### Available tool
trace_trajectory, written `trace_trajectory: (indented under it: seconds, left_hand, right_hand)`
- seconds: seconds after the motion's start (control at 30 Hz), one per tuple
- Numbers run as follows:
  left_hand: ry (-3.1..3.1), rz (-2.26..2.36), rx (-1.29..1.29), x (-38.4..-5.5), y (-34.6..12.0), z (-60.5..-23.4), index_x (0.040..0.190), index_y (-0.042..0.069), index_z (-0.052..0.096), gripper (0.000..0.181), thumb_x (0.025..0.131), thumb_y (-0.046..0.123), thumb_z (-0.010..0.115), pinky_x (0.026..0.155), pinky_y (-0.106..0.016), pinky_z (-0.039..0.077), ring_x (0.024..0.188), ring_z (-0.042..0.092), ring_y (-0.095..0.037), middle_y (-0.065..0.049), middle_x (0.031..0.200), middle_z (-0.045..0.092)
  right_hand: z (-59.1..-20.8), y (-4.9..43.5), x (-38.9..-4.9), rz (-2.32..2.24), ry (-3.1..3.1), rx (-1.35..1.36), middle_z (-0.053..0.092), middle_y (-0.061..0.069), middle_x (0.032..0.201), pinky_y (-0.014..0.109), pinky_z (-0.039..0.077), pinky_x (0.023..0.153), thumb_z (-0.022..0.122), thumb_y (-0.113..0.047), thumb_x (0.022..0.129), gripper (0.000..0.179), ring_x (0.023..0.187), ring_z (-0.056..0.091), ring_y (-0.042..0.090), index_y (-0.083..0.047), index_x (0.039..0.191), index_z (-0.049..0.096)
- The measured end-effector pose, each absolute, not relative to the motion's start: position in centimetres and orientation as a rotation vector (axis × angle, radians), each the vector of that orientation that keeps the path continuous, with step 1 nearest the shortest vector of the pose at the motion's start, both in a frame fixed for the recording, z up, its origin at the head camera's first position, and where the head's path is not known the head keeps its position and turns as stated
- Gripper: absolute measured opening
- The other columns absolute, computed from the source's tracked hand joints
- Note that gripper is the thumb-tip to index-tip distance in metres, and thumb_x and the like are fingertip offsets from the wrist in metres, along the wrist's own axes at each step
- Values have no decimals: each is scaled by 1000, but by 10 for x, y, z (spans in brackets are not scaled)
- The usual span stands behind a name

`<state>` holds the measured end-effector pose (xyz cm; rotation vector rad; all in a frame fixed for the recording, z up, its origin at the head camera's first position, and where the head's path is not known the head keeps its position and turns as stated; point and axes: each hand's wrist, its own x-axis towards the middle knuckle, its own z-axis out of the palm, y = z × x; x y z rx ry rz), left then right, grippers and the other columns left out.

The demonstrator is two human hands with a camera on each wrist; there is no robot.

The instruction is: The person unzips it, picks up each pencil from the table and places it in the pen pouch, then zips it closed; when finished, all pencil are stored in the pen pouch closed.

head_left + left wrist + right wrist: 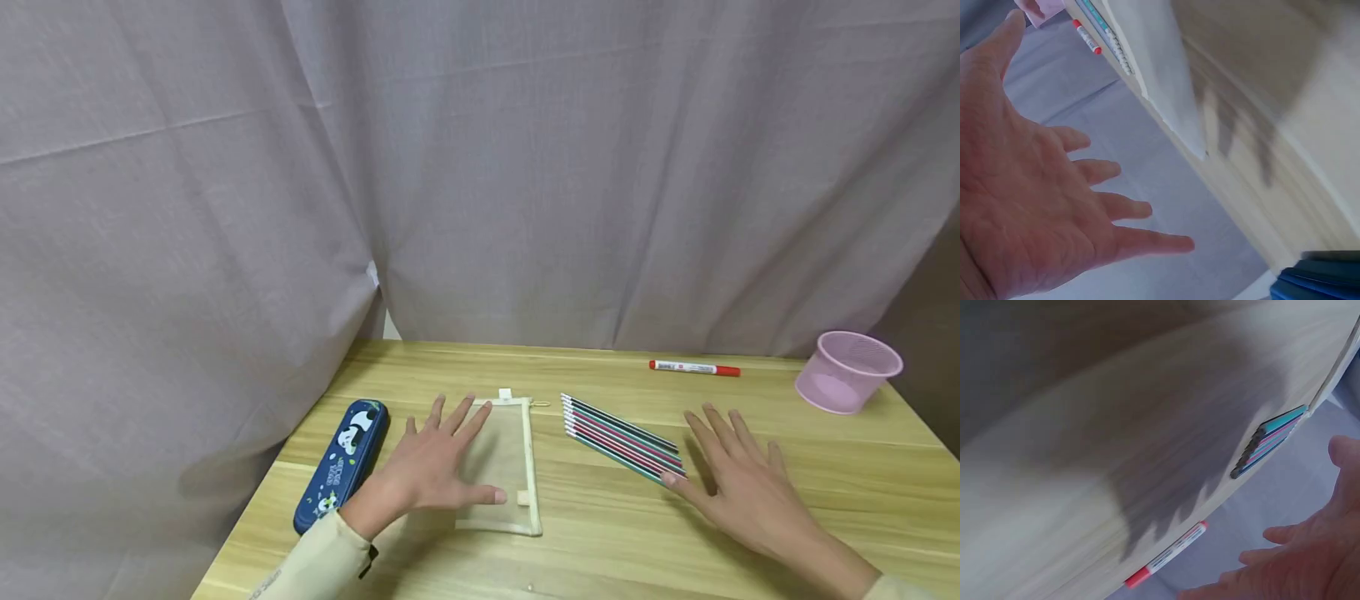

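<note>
In the head view my left hand (431,471) spreads its fingers above a see-through mesh zip pouch (498,458) with a cream border. My right hand (746,492) is also spread, its thumb close to the lower ends of a row of pencils (622,439). Several pencils in black, red and green lie side by side, white tips pointing up-left. The left wrist view shows the left palm (1035,187) holding nothing. In the right wrist view the right hand (1304,562) hovers apart from the pencils (1272,440) and its shadow falls on the table.
A navy pencil case (341,467) with pandas lies at the left. Toward the table's back edge is a red-capped marker (693,368). A pink mesh pen holder (847,372) stands at the back right. Grey curtain (510,183) hangs behind the wooden table (600,533).
</note>
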<state>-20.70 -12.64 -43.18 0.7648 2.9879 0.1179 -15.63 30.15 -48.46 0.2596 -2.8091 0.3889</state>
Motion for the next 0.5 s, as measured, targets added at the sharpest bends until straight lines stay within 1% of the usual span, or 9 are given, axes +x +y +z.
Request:
trace_trajectory:
  seconds: [0.13, 0.2, 0.37, 0.5]
  left_hand:
    - [2983, 164, 848, -220, -119, -429, 171, 32, 9, 114, 84, 87, 59, 116, -81, 31, 162, 20, -47, -1, 179, 17]
    - [2975, 179, 882, -228, -115, -428, 171, 30, 8, 111, 88, 81, 61, 119, -78, 30, 162, 21, -44, -2, 178, 20]
    - [2926, 238, 926, -247, -101, -421, 170, 24, 17, 99, 95, 68, 64, 122, -74, 30, 162, 27, -40, -4, 176, 27]
    - [2893, 273, 921, -261, -90, -421, 170, 25, 20, 95, 97, 65, 64, 123, -73, 30, 161, 30, -37, -3, 175, 30]
  right_hand:
    - [-481, 288, -171, 436, -2753, 342, 31, 23, 170, 89, 22, 107, 70, -59, 94, 94, 161, 18, 50, -12, 165, 32]
    - [-479, 280, -179, 477, -2734, 380, 34, 24, 169, 87, 22, 110, 71, -56, 95, 90, 159, 20, 51, -10, 164, 35]
    - [-472, 258, -200, 544, -2723, 456, 39, 24, 166, 81, 22, 117, 69, -53, 97, 84, 156, 27, 53, -7, 161, 40]
    - [-470, 236, -215, 566, -2720, 507, 43, 24, 163, 77, 23, 119, 70, -48, 98, 79, 155, 28, 53, -4, 157, 43]
